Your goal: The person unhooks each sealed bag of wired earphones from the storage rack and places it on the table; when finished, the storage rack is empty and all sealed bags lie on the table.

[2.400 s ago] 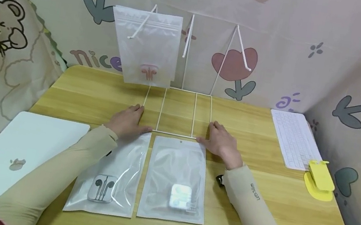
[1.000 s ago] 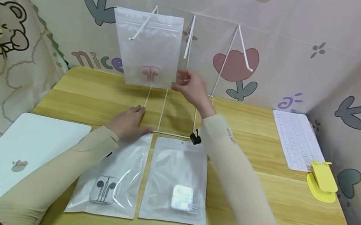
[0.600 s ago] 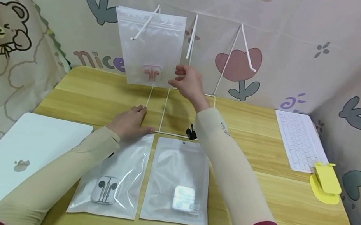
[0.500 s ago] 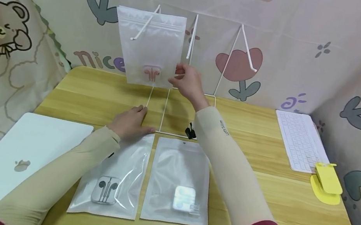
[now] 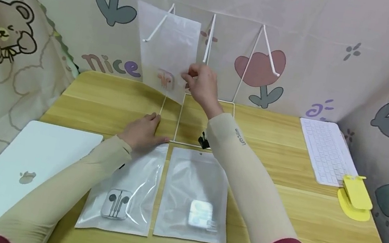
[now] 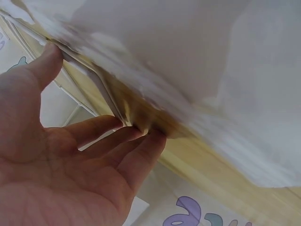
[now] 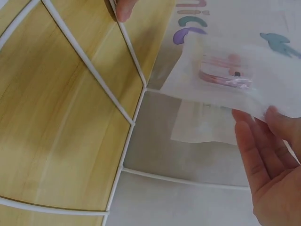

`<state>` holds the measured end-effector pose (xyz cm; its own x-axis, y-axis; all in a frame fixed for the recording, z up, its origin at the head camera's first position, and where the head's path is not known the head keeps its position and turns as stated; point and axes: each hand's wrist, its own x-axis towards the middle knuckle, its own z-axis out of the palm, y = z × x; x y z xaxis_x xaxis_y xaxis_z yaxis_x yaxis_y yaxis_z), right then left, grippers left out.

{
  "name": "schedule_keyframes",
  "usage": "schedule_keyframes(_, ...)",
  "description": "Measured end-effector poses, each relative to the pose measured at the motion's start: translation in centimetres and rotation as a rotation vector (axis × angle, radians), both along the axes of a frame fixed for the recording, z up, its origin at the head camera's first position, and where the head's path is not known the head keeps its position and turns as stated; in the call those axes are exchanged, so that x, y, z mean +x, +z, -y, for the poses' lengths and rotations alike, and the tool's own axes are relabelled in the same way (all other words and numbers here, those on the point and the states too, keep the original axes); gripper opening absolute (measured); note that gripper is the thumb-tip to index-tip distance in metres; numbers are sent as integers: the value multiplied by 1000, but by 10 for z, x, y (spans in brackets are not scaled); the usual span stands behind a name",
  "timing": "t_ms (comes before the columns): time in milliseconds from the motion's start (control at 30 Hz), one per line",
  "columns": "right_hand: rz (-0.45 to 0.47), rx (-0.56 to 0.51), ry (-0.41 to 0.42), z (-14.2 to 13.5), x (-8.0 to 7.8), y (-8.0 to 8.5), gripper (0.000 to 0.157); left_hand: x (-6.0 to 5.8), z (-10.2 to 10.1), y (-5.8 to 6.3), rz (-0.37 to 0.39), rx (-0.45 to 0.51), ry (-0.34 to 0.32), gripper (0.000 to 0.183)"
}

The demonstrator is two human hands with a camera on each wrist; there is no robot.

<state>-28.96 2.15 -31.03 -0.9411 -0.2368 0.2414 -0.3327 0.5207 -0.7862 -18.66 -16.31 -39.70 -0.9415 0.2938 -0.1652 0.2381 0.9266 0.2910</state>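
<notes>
A white wire display rack (image 5: 178, 123) stands on the wooden table, with three prongs in its upright part. From its left prong hangs a translucent zip bag (image 5: 165, 40) with pink-printed earphones in a case. My right hand (image 5: 201, 83) pinches that bag's lower right edge, thumb on top and fingers beneath in the right wrist view. Behind it shows a second bag (image 7: 202, 125). My left hand (image 5: 140, 131) rests at the front left corner of the rack's base, thumb and fingertips touching the wire. Two more zip bags, one with black earphones (image 5: 116, 204), one with a white charger (image 5: 200, 214), lie in front.
A white laptop (image 5: 30, 155) lies on the left under my left forearm. At the right are a white keyboard (image 5: 323, 150) and a yellow stand (image 5: 357, 194). A patterned cloth (image 5: 314, 64) hangs behind the table.
My right hand left the rack's base, rose to the hanging bag and took its lower right edge. The bag has swung askew, its right side toward me. My left hand stays on the rack.
</notes>
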Motion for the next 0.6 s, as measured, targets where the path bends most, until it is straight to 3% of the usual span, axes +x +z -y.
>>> schedule_keyframes(100,-26,-4,14,1,6,3,15,-1,0,1,-14,8,-8,88)
schedule_keyframes(400,-257,52,156,2,36,7,12,-3,2,-1,-27,12,-4,87)
schedule_keyframes(600,-299,40,194,-10,63,12,12,-2,2,-3,-45,18,-6,90)
